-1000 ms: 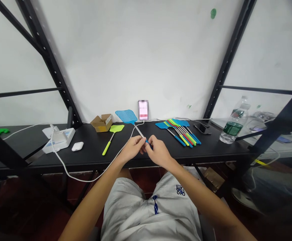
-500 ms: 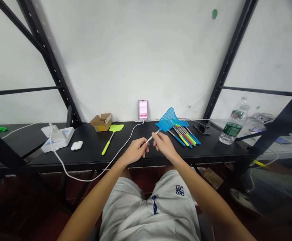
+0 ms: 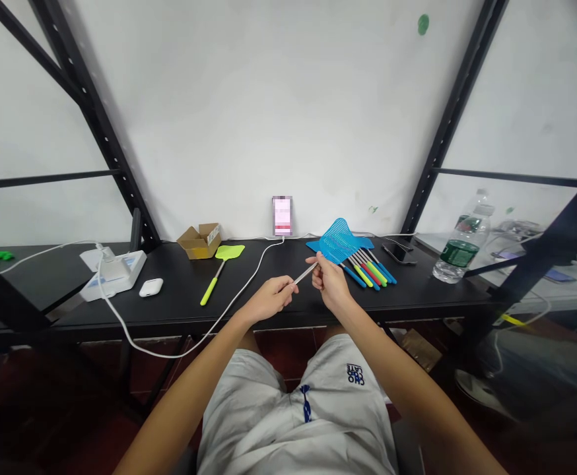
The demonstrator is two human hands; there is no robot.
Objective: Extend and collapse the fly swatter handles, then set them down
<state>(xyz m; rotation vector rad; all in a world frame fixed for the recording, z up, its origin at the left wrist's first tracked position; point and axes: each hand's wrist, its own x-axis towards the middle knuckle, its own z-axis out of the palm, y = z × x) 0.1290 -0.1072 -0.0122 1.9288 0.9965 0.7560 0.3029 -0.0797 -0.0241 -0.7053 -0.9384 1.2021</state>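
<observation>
Both my hands grip one blue fly swatter point(image 3: 339, 239), held at a slant above the black desk. My left hand point(image 3: 272, 299) is closed around the lower end of its metal shaft. Higher up, where the shaft meets the blue mesh head, my right hand point(image 3: 329, 280) pinches it. Several more fly swatters point(image 3: 372, 269) with blue, green and red handles lie side by side just right of that hand, their heads partly hidden behind the held one. To the left, a single yellow-green fly swatter point(image 3: 210, 290) lies apart on the desk.
An open cardboard box point(image 3: 200, 242), a white earphone case point(image 3: 150, 287) and a power strip point(image 3: 115, 275) with a white cable are on the left. A phone point(image 3: 282, 216) leans against the wall. Water bottles point(image 3: 459, 251) and a dark phone point(image 3: 400, 254) are on the right.
My right hand has slid up the shaft toward the mesh head, away from my left hand. The swatter's head has dropped slightly to the right.
</observation>
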